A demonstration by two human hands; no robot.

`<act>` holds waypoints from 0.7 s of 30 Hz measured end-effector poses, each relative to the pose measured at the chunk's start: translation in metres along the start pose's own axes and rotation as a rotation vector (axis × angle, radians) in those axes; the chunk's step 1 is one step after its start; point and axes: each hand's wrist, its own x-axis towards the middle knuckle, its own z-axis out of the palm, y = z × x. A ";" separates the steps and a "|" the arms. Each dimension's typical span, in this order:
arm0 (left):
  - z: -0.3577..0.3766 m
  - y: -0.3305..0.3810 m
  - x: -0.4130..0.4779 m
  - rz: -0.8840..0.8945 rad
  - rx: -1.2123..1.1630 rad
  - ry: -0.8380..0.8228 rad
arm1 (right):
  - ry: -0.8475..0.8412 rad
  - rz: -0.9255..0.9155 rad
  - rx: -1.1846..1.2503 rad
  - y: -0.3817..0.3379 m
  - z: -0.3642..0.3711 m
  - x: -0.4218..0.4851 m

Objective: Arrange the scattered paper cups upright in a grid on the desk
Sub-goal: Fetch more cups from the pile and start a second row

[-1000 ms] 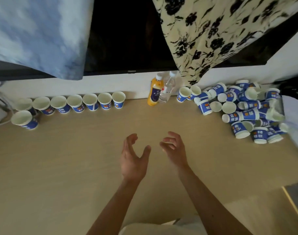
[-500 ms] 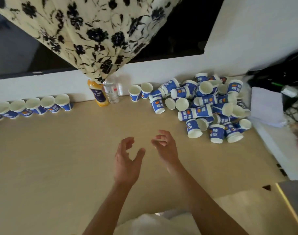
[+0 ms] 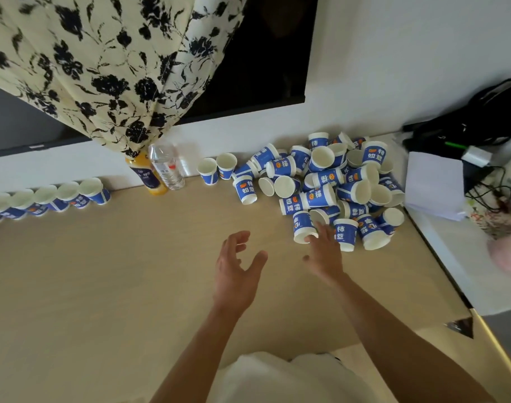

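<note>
Blue-and-white paper cups (image 3: 332, 184) lie heaped at the back right corner of the desk (image 3: 103, 286), most of them on their sides or inverted. A row of upright cups (image 3: 59, 196) stands along the back edge toward the left corner. Right hand (image 3: 325, 254): fingers extended and slightly spread, fingertips at the rim of an inverted cup (image 3: 301, 225) on the near edge of the heap; nothing gripped. Left hand (image 3: 236, 271): over the middle of the desk, fingers loosely curved, thumb apart, holding nothing.
</note>
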 end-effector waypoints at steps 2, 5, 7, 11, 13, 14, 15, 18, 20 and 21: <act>0.004 0.002 -0.002 0.003 0.016 -0.004 | -0.072 -0.059 -0.104 0.003 0.002 0.003; 0.005 0.002 -0.002 0.013 0.042 0.005 | -0.081 -0.123 -0.183 0.003 0.003 0.006; 0.006 0.001 -0.002 0.009 0.055 0.006 | -0.074 -0.137 -0.203 0.002 0.000 0.007; 0.009 0.002 -0.004 0.002 0.062 -0.002 | 0.004 -0.163 -0.134 0.002 -0.007 0.005; 0.012 0.001 -0.005 0.001 0.070 -0.014 | 0.060 -0.184 -0.055 0.003 -0.012 0.003; 0.013 0.000 -0.005 0.004 0.080 -0.019 | 0.080 -0.189 0.005 0.004 -0.016 0.001; 0.014 -0.001 -0.006 0.012 0.096 -0.024 | 0.089 -0.190 0.078 0.003 -0.021 0.001; 0.018 -0.004 -0.008 0.043 0.165 -0.054 | 0.012 -0.154 0.419 -0.002 -0.042 -0.006; 0.021 -0.004 -0.008 0.057 0.220 -0.107 | -0.084 -0.113 0.648 -0.008 -0.058 -0.015; 0.023 -0.004 -0.009 0.062 0.250 -0.142 | -0.121 -0.113 0.704 -0.011 -0.066 -0.020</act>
